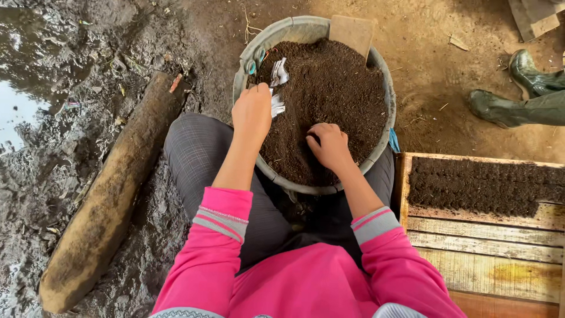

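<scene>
Muddy, wet ground (70, 76) across the left of the frame, drier brown earth at the top and right. A long mud-caked log (112, 194) lying slantwise on the mud, just beside the left knee. At lower right, a wooden tray (488, 259) of pale slats, a block of dark filled soil rows (482, 185) along its far side. In the middle, between the knees, a round grey basin (294, 29) heaped with dark potting soil (341, 94), a small flat wooden board (352, 32) upright against its far rim. Pink sleeves with grey striped cuffs reaching forward over dark checked trousers. Beyond the tray, at upper right, two green rubber boots (518, 94) of another person, well apart from the basin. Left hand (252, 115) at the basin's near-left rim, closed around a crumpled white plastic bag (278, 88), part of it poking up past the fingers and over the soil. Right hand (329, 144) curled into the soil near the basin's front, fingertips dug in and bunched on a pinch of it. A scrap of teal plastic (253, 65) tucked at the rim near the bag.
</scene>
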